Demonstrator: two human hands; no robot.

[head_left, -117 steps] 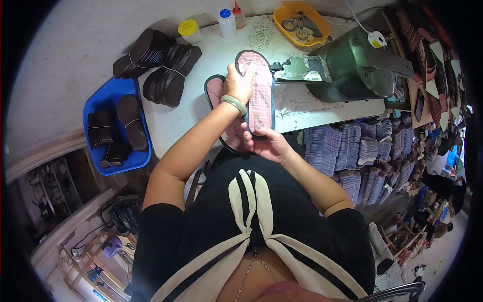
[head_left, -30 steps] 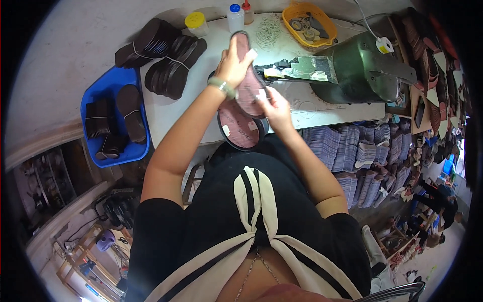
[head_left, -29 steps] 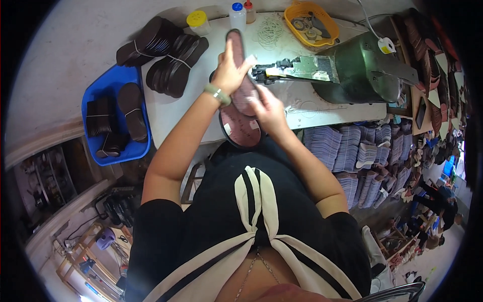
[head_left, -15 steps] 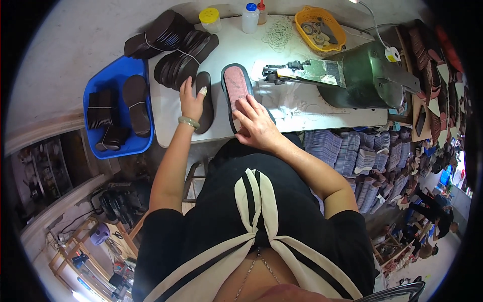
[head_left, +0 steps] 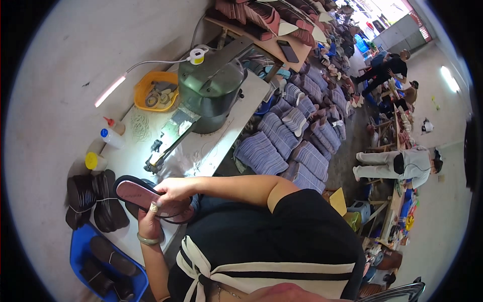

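Both of my hands are on a slipper sole with a pink insole and a dark rim (head_left: 135, 193), held tilted above the near edge of the white worktable (head_left: 229, 121). My right hand (head_left: 175, 190) is closed over its upper edge. From below, my left hand (head_left: 149, 224) grips it with the thumb, which has a white wrap, against the pink side; a bangle circles that wrist. Part of a dark sole (head_left: 132, 208) shows behind the held one. Beyond my hands is the arm of a green sewing machine (head_left: 173, 143), lit by a lamp.
Tied stacks of dark soles (head_left: 80, 200) lie at the left beside a blue bin (head_left: 75, 251) of more soles. Bottles (head_left: 111, 138), a yellow-lidded jar (head_left: 94, 161) and an orange basket (head_left: 142, 95) stand on the table. Striped sole stacks (head_left: 261, 155) cover the floor; people (head_left: 385, 75) are beyond.
The view has swung to the right. The pink-insole sole has come up off the table, tilted. My left hand has left the dark sole and joined my right hand on the pink one.
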